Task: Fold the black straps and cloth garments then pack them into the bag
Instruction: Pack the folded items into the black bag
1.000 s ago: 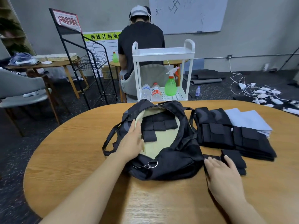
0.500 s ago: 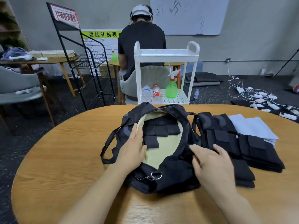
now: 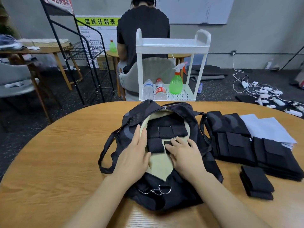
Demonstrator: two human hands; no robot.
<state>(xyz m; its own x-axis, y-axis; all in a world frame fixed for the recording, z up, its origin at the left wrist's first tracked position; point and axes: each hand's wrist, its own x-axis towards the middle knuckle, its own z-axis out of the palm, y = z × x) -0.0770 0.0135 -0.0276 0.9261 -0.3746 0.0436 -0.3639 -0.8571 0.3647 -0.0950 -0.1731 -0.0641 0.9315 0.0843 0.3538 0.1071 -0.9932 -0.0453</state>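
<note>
On table point(image 3: 57, 153), bag point(image 3: 164, 195) held open w/ flat left hand point(image 3: 133, 155); strap point(image 3: 168, 143), off the table since 1 s ago, now pressed in by right hand point(image 3: 184, 153), fingers flat; more pieces left.

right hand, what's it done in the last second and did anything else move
The right hand left the small stack of folded straps on the table, crossed into the open bag and now presses a folded strap onto the lining. The left hand stayed on the bag's left rim; the folded garments stayed put.

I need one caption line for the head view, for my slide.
Right hand places a folded black strap into the open bag; left hand holds its edge.
</note>
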